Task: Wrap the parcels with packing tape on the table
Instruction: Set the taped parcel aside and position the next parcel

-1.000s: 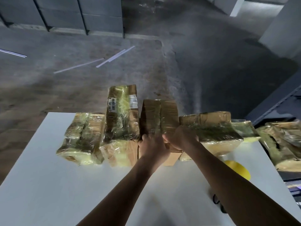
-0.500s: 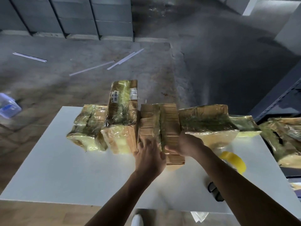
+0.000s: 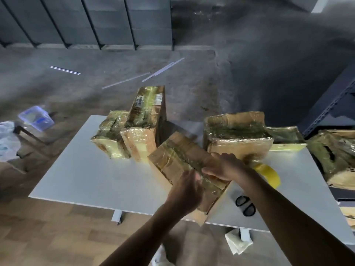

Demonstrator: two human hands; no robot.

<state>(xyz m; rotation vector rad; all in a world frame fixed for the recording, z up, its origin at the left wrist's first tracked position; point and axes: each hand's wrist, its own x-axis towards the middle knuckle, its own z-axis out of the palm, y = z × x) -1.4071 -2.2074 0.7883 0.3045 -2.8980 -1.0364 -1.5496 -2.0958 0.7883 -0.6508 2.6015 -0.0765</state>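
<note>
The left hand (image 3: 184,189) and right hand (image 3: 224,167) curl around the near end of a tilted parcel (image 3: 178,156) over the bench (image 3: 86,169) edge, while a clear box (image 3: 36,120) on the floor holds something blurred.

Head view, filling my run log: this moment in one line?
left hand: grips parcel | right hand: grips parcel | tape roll: on table

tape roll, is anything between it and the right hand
Nothing visible does. The yellow tape roll lies on the table just right of the right hand, partly hidden behind that wrist. The scissors lie nearer the person, off that line. The hand does grip the brown parcel.
</note>
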